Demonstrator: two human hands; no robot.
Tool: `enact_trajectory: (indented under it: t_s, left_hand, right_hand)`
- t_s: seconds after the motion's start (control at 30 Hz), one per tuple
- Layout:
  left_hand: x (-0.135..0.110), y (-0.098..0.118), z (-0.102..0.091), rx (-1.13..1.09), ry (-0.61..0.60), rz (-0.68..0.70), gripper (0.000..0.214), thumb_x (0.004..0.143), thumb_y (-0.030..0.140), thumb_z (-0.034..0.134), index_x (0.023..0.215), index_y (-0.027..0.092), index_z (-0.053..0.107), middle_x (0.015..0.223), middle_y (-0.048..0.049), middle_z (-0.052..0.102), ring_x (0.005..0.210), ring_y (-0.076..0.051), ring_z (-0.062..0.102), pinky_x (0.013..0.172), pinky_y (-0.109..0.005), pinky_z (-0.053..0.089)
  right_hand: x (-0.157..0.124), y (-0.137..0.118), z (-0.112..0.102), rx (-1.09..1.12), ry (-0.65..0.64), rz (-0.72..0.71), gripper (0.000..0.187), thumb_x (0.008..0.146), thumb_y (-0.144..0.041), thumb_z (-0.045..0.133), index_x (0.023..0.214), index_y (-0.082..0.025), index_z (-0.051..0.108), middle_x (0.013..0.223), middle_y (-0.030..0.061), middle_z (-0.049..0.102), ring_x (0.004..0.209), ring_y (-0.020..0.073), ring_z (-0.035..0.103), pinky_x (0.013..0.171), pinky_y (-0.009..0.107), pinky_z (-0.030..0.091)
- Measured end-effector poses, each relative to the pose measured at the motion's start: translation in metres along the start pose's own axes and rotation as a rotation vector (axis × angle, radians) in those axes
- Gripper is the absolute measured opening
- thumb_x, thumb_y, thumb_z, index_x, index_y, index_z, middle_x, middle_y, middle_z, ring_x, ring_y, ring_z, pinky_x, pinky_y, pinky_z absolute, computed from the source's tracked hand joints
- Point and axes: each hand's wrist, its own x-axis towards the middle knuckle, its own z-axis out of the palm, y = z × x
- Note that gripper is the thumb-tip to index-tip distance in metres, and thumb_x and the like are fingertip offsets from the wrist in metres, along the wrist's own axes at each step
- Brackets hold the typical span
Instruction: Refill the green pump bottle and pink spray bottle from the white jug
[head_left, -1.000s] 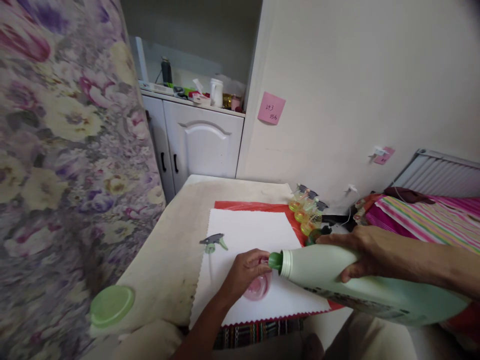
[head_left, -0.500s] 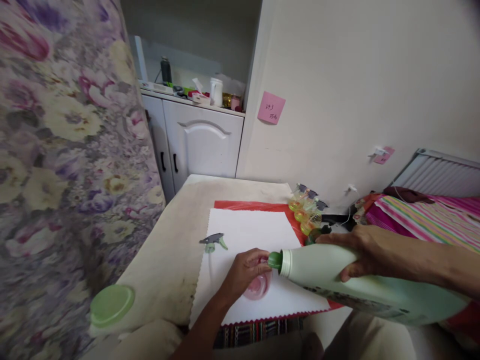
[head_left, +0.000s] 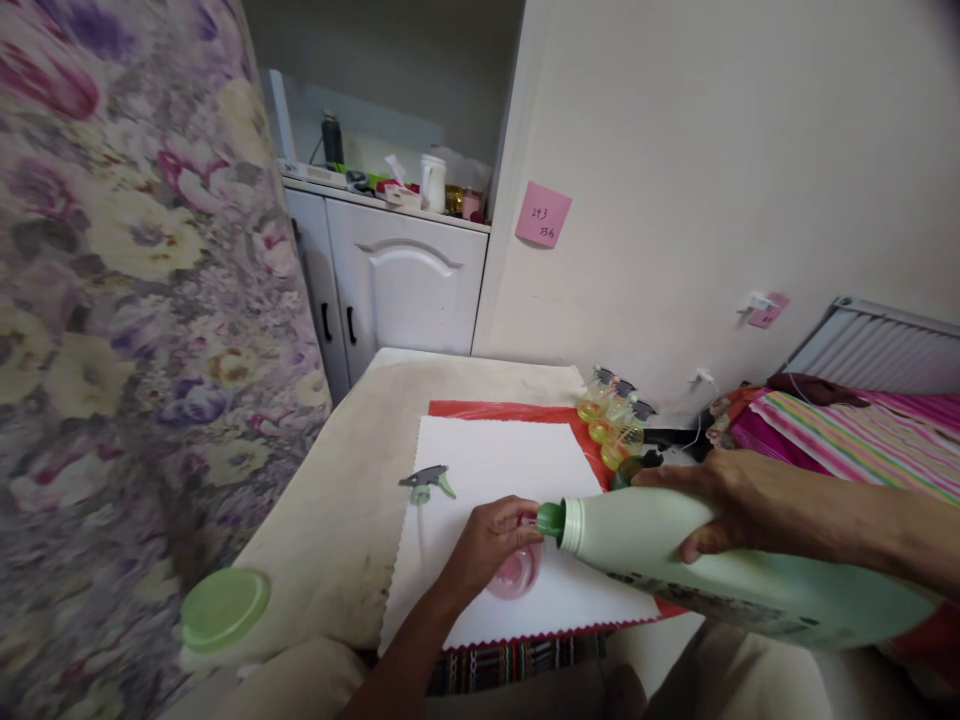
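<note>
My left hand (head_left: 499, 540) is closed around the neck of a clear pink spray bottle (head_left: 517, 575) that stands on the white sheet (head_left: 495, 450). My right hand (head_left: 716, 505) grips a large pale green jug (head_left: 645, 530), tilted almost flat. Its dark green spout (head_left: 550, 520) meets the bottle's mouth beside my left fingers; the contact point and any flow are hidden. Left of the hands, a spray head (head_left: 431, 480) in grey and green lies on the sheet with its thin tube pointing toward me. A round green cap (head_left: 226, 608) sits at the table's near left corner.
Several spray bottles with yellow liquid (head_left: 611, 425) line the table's right edge, with a dark green one (head_left: 636, 468) near the jug. A red sheet (head_left: 495, 410) lies under the white one. A floral curtain (head_left: 150, 300) hangs at left; a bed (head_left: 885, 420) stands at right.
</note>
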Motion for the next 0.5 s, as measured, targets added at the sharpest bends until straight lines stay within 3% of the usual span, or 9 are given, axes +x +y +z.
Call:
enact_trajectory:
  t_s: [0.5]
  left_hand:
    - [0.0003,-0.0013,0.0002,-0.015,-0.005,0.014,0.023,0.077,0.029,0.072,0.096,0.016,0.072,0.091,-0.0050,0.070,0.086,-0.019,0.061,0.078,-0.027,0.044]
  right_hand:
    - [-0.0015,0.0008,-0.0004,0.010,-0.003,0.019,0.050,0.078,-0.058,0.063,0.115,-0.024,0.060,0.078,0.0040,0.067,0.069,0.0207,0.064,0.056,0.023,0.043]
